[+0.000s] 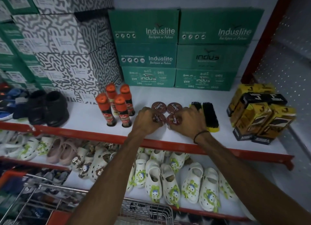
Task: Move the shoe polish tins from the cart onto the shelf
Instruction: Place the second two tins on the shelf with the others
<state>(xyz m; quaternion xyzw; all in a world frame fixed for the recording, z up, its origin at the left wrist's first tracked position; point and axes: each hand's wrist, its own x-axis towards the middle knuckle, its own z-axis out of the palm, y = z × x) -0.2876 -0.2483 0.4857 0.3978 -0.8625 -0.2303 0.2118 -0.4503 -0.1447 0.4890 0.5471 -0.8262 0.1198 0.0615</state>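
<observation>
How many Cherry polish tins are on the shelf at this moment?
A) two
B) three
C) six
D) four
D: four round Cherry tins sit in a two-by-two block, the left hand on the front-left one and the right hand on the front-right one.

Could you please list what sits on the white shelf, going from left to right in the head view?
Black shoes → orange-capped polish bottles → polish tins under both hands → brushes → yellow-and-black boxes.

Dim bluish light, soft blur, dark warped edges
</observation>
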